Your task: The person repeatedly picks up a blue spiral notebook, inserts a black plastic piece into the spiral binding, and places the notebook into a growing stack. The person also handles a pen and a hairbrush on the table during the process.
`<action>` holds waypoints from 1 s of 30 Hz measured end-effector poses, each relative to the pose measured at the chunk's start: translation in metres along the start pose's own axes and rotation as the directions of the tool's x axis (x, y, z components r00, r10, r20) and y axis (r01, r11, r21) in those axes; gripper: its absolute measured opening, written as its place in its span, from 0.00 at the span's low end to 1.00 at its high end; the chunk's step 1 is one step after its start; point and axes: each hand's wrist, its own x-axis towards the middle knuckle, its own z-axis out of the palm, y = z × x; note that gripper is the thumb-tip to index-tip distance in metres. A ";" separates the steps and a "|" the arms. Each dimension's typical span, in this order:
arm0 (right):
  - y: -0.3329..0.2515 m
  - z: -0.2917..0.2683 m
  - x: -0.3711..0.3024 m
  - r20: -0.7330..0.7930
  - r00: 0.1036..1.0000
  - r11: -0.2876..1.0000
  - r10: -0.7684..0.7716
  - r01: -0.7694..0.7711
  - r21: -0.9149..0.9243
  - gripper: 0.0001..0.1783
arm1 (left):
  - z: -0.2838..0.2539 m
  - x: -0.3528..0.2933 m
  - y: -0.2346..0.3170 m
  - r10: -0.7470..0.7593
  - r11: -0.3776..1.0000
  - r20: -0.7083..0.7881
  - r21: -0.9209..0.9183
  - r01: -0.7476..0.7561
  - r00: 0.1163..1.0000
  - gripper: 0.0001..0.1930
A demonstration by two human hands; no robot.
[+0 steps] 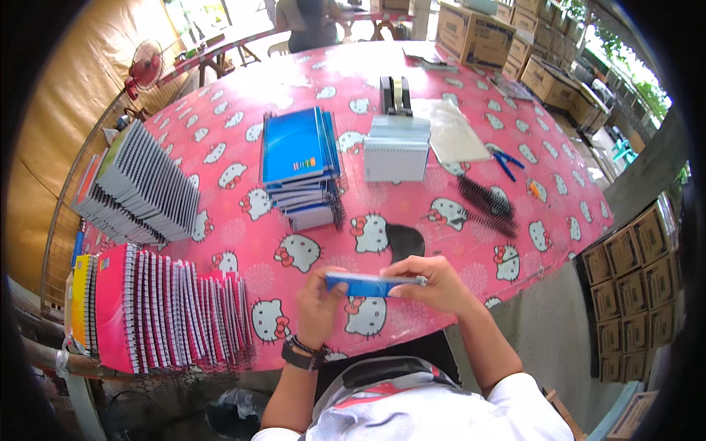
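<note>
Near the front edge of the table I hold a blue-covered notebook (362, 286) nearly edge-on. My left hand (318, 307), with a dark band on the wrist, closes on its left end, thumb on the blue cover. My right hand (435, 285) pinches its right end between thumb and fingers. Beyond my hands stands a stack of blue spiral notebooks (296, 147). Right of that stack is a pile of white lined pages (396, 154). Several loose black binding coils (487, 206) lie to the right, close to blue-handled pliers (506, 163).
Pink and red spiral notebooks (118, 309) stand at the front left, with grey-edged ones (147, 184) behind. A tape dispenser (396, 97) and a pale sheet (452, 131) are farther back. Cartons (474, 33) rise at far right. A person (305, 22) is at the back.
</note>
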 end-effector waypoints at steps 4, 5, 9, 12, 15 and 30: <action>0.013 0.001 -0.003 0.121 0.991 0.789 0.056 -0.119 0.602 0.28 | -0.006 0.004 0.002 -0.281 0.748 0.062 -0.611 0.259 0.958 0.15; 0.014 0.008 0.000 0.136 0.990 0.735 0.044 -0.124 0.666 0.29 | -0.003 0.006 0.005 -0.301 0.683 0.103 -0.670 0.290 0.948 0.14; 0.018 0.021 0.010 0.105 0.994 0.634 0.039 -0.105 0.766 0.33 | 0.005 0.004 -0.003 -0.336 0.485 0.242 -0.784 0.387 0.910 0.16; 0.018 0.026 0.012 0.111 0.992 0.569 0.058 -0.125 0.813 0.32 | 0.007 0.001 -0.013 -0.290 0.377 0.335 -0.821 0.429 0.896 0.17; 0.018 0.027 0.011 0.136 0.985 0.453 0.110 -0.171 0.875 0.23 | 0.007 0.000 -0.020 -0.256 0.306 0.388 -0.836 0.455 0.885 0.17; 0.090 -0.097 0.125 -0.694 0.676 0.905 -0.248 -0.094 -0.414 0.10 | -0.036 -0.006 -0.013 -0.129 0.917 -0.116 -0.393 0.074 0.985 0.12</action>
